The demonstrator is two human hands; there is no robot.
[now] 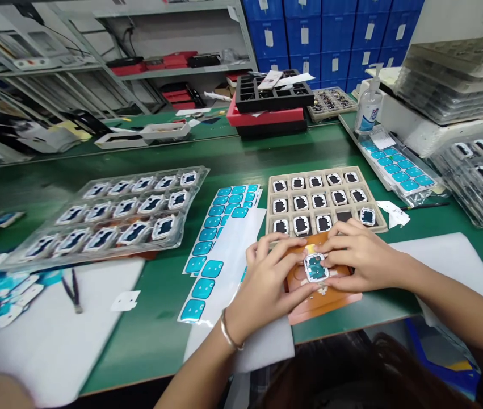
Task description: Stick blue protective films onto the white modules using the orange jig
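A small white-framed part with a teal face (316, 268) lies on an orange plate (305, 309) at the table's front edge. My left hand (269, 275), with a bracelet at the wrist, has its thumb and fingers closed on the part's left side. From the right, my right hand (362, 258) grips the opposite edge with bent fingers. A yellow tab (310, 249) shows at the part's top. Right behind the hands is a beige tray (272, 199) with rows of similar white-framed parts. Sheets of teal stickers (202, 288) lie left of my left hand.
A clear plastic tray of parts (196, 190) stands left, near black tweezers (72, 292) on a white foam sheet (96, 324). Stacked trays (449, 85) and a pump bottle (369, 108) are at right. Black and red trays (267, 116) sit at the back.
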